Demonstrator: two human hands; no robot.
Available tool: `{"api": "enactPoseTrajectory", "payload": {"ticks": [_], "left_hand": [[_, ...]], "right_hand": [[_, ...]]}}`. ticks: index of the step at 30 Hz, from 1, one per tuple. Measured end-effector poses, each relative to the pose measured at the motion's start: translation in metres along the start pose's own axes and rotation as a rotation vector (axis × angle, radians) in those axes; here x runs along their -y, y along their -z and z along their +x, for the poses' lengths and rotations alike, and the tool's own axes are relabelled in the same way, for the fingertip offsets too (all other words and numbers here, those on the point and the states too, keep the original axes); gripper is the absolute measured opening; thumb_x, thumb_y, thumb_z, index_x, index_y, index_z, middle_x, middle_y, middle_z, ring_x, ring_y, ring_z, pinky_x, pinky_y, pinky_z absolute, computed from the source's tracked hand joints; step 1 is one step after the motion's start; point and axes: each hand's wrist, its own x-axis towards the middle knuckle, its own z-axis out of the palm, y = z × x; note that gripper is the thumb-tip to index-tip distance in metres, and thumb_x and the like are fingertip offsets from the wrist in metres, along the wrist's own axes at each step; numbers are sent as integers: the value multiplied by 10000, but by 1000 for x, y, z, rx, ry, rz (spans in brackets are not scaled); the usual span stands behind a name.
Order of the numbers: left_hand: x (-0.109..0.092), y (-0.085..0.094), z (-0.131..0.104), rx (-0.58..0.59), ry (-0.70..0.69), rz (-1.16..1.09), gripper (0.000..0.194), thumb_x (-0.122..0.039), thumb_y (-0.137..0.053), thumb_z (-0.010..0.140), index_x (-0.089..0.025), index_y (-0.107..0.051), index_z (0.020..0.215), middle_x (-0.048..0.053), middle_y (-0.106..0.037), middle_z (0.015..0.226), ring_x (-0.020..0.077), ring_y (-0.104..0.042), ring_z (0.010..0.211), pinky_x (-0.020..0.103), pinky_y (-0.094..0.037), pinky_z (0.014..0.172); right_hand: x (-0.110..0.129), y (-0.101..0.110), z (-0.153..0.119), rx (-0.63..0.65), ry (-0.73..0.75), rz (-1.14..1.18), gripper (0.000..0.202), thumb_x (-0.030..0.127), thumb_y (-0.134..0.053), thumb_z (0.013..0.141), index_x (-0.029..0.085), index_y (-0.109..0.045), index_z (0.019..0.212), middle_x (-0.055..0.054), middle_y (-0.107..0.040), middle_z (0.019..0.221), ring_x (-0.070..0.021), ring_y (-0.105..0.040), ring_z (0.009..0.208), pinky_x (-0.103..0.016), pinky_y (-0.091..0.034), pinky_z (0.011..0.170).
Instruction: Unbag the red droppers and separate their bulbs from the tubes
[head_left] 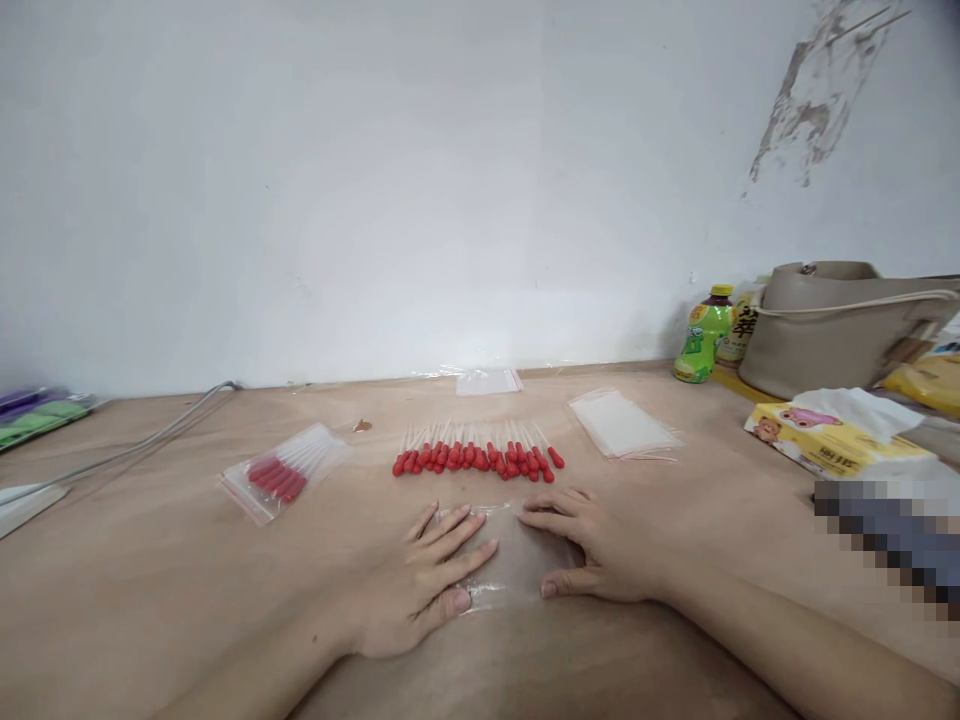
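A clear plastic bag [514, 560] lies flat on the table in front of me. My left hand [420, 580] rests on its left side with fingers spread. On its right side lies my right hand [592, 545], fingers apart, thumb and fingertips touching the plastic. Just beyond the hands is a row of several droppers with red bulbs [480, 458], their thin clear stems pointing toward the wall. To the left, a clear bag [277, 475] holds several red-bulbed droppers. A stack of flat bags [622, 425] sits at the right, and another flat bag [487, 381] lies near the wall.
On the right stand a green bottle [703, 335], a grey-beige handbag [825, 335] and a yellow tissue pack [832, 440], with a pixelated dark object nearby. A grey cable [165, 432] and purple-green packages [41, 415] are at the left. A wall [375, 200] closes off the back.
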Motion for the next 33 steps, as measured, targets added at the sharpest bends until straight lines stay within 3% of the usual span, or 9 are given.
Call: {"api": "enactPoseTrajectory", "payload": {"ticks": [6, 11, 16, 19, 21, 24, 28, 30, 33], "left_hand": [[-1, 6, 0, 27, -41, 18, 508, -384, -350, 887, -331, -170, 1359, 29, -122, 1444, 245, -103, 1328, 533, -42, 1051], [-5, 2, 5, -108, -95, -26, 535, -366, -410, 864, -306, -214, 1358, 30, -243, 1425, 243, -182, 1315, 506, -83, 1067], [2, -8, 4, -351, -35, 11, 485, -283, -346, 887, -232, -239, 1357, 56, -315, 1396, 219, -209, 1308, 430, -208, 1070], [7, -14, -2, -515, -64, 52, 489, -249, -341, 880, -201, -233, 1355, 82, -338, 1373, 229, -247, 1288, 428, -271, 1044], [10, -17, -6, -615, -74, 87, 499, -226, -350, 870, -192, -228, 1353, 89, -346, 1361, 238, -248, 1283, 444, -274, 1038], [10, -19, -7, -676, -47, 125, 505, -191, -368, 858, -184, -239, 1346, 95, -353, 1347, 240, -243, 1281, 449, -273, 1036], [7, -20, -3, -656, -4, 178, 464, -181, -407, 848, -189, -321, 1304, 94, -383, 1318, 233, -264, 1268, 428, -304, 1021], [6, -20, -1, -675, 31, 211, 428, -193, -423, 843, -193, -373, 1268, 97, -395, 1301, 235, -284, 1254, 424, -317, 1007], [10, -16, 0, -707, 184, 298, 379, -258, -437, 839, -208, -439, 1215, 101, -421, 1269, 243, -336, 1214, 439, -322, 982]], "right_hand": [[-4, -9, 8, -168, -164, 156, 551, 560, -562, 718, 205, -536, 1139, -91, -543, 1087, -224, -498, 996, -384, -359, 874], [0, -17, 22, -216, -312, 91, 353, 478, -646, 674, 213, -611, 905, -39, -555, 885, -201, -514, 862, -336, -384, 760], [12, -13, 17, -235, -136, -68, 139, 342, -590, 767, 205, -583, 748, -21, -555, 871, -175, -500, 868, -333, -324, 788], [6, 3, 13, -448, -63, -158, 136, 314, -530, 803, 201, -577, 744, -27, -577, 868, -172, -510, 855, -343, -295, 800], [-12, 22, 11, -709, -232, -203, 180, 345, -500, 801, 196, -582, 743, -34, -585, 828, -189, -515, 840, -353, -298, 780], [-58, 49, 5, -967, -715, -277, 242, 402, -489, 754, 186, -592, 715, -51, -580, 790, -231, -510, 798, -399, -306, 745], [-109, 58, -6, -851, -1162, -393, 270, 385, -472, 727, 164, -626, 755, -117, -576, 863, -309, -466, 900, -468, -285, 749], [-113, 52, -6, -824, -1159, -479, 337, 402, -504, 706, 137, -616, 881, -158, -559, 941, -331, -446, 943, -490, -277, 765], [-90, 37, 4, -950, -928, -572, 377, 398, -516, 717, 141, -569, 988, -150, -539, 997, -319, -440, 971, -509, -256, 826]]}}
